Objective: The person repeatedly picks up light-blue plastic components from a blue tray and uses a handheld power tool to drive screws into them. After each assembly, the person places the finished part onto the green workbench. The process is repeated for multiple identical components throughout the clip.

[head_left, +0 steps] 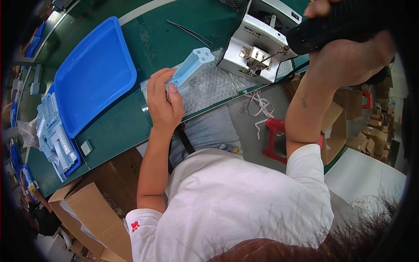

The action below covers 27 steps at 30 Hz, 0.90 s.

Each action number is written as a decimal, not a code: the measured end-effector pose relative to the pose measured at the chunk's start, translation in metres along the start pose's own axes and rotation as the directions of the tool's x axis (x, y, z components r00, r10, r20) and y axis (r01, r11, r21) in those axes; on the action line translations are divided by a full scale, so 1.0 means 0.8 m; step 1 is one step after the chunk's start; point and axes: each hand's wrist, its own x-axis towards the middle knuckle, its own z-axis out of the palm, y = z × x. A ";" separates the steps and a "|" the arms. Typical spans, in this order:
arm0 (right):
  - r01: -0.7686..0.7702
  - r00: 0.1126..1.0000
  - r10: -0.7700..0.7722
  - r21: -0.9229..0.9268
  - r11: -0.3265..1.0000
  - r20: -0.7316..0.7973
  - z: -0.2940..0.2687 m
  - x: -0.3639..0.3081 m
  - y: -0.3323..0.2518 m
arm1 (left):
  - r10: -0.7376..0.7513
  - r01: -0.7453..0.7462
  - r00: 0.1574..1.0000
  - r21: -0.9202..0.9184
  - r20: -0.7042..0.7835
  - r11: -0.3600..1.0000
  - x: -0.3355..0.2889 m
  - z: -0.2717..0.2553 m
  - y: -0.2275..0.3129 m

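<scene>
Blue housing held; screwdriver gripped

R hand: motion-blurred; most fingers hidden behind blk driver, rear end of which is lost in dark fisheye rim. Bit tip at metal fixture too small to tell; contact unclear, poss. touching. L hand: palm hidden; fingers cover lower end of lt-blue part. Wire coil cut by top edge. Lower blue tray mostly hidden under lt-blue pcs. Red stool partly behind R arm. Co-worker, lower L: dim, blurred, cut by rim.
</scene>
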 end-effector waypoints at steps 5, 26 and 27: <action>-0.005 0.998 0.004 0.027 1.000 0.058 -0.008 0.003 0.006 | -0.003 0.003 1.000 0.005 0.003 1.000 0.000 0.000 0.001; -0.057 0.997 0.055 0.050 0.997 0.056 -0.003 0.002 0.002 | 0.001 -0.001 1.000 -0.002 -0.007 1.000 -0.001 -0.001 0.000; -0.051 0.997 0.048 0.049 0.997 0.057 -0.001 0.002 0.000 | 0.000 0.000 1.000 -0.006 -0.006 1.000 -0.001 -0.001 0.000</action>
